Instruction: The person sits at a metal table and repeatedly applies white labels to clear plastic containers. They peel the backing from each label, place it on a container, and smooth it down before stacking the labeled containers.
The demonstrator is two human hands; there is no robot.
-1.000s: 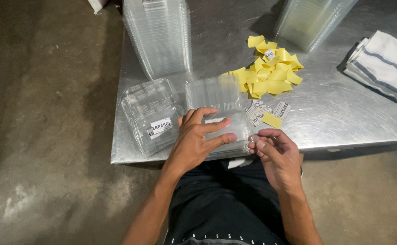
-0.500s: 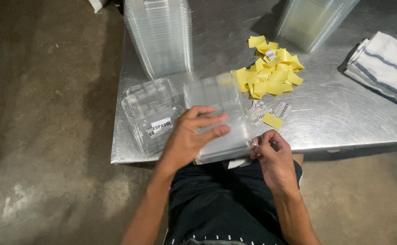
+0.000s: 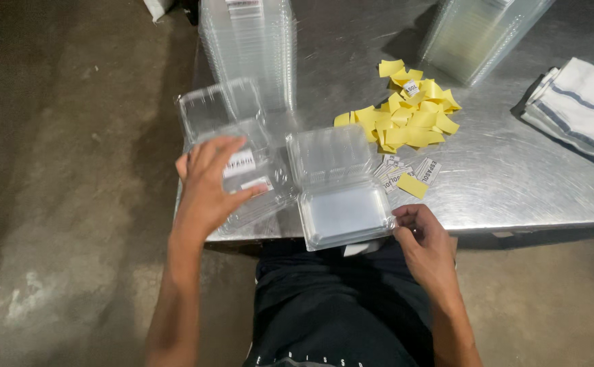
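Two clear clamshells sit at the near edge of the steel table (image 3: 514,177), and both hands are on them, well apart. Left hand (image 3: 208,183) lies spread, fingers open, over the labelled clamshell (image 3: 232,146), pressing on its lid rather than gripping it. Right hand (image 3: 427,241) pinches the near right corner of the open clamshell (image 3: 337,187), thumb and fingertips closed on the rim, with the tray's front lip hanging just past the table edge. Thin, glossy plastic like this looks feather-light, springy and slick; I'd judge it buckles if squeezed mid-wall, so the stiffer rim and corners are the places to hold. Just beyond, a tall stack (image 3: 249,47) of the same containers stands close behind the left one, easy to knock. To the right, a heap of yellow slips (image 3: 405,115) and a few white labels (image 3: 405,173) lie near the open lid. Farther right rests a folded striped towel (image 3: 582,109); a second stack (image 3: 480,34) leans at the back.
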